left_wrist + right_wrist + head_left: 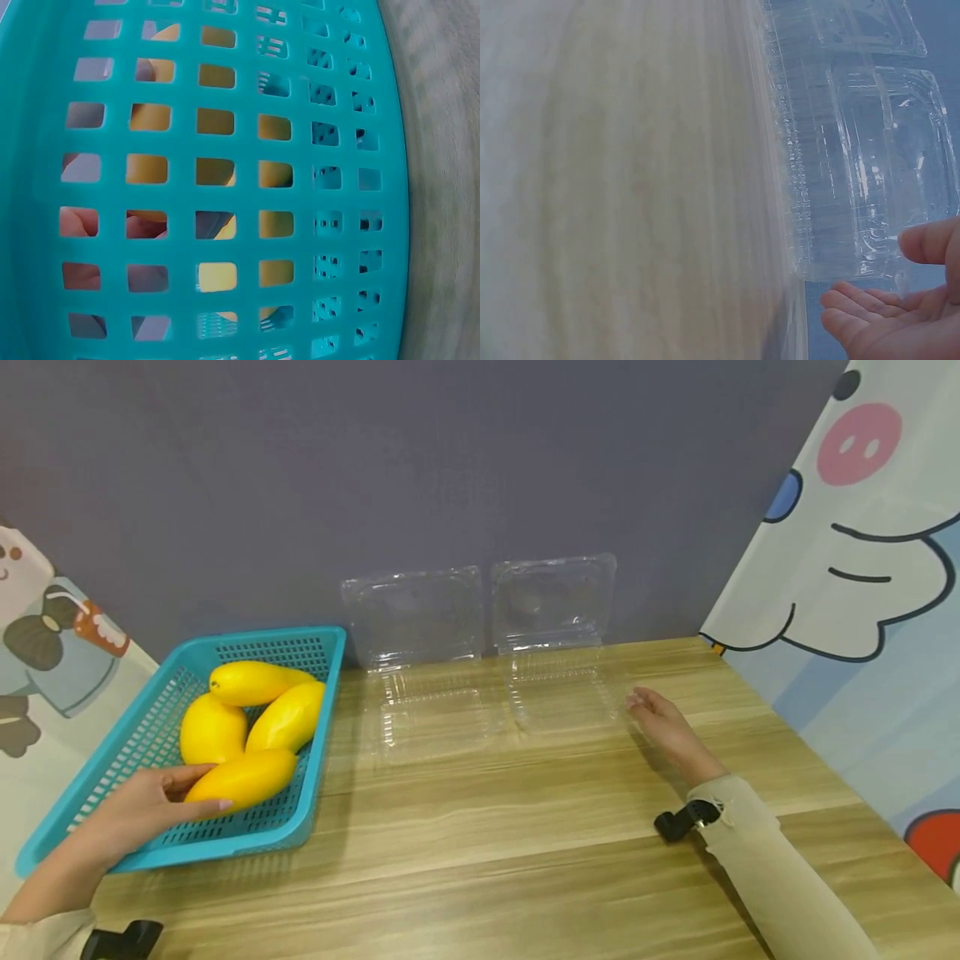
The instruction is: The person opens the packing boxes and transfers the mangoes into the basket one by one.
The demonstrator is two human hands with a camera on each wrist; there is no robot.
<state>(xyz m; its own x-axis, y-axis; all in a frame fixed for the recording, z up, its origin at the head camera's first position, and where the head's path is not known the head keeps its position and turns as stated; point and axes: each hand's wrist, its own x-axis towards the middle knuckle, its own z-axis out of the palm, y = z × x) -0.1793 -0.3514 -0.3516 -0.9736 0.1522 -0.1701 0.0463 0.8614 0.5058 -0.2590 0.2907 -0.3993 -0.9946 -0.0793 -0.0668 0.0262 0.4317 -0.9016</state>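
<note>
Several yellow mangoes lie together in a turquoise plastic basket (318, 760) at the left. My left hand (142, 802) reaches over the basket's near side and grips the front mango (251, 779), thumb on its near side and fingers on the far side. In the left wrist view the slotted basket wall (251, 150) covers most of the hand and fruit. My right hand (667, 735) is beside the right clear plastic clamshell box (558, 689), palm turned toward it, holding nothing. In the right wrist view its fingers (862, 307) are loosely extended close to the box.
Left of that box stands a second clear clamshell box (435, 718), its lid raised like the other's against the grey wall (480, 460). Both rest on a wooden table (465, 860). Cartoon-printed panels (862, 568) border the right and left sides.
</note>
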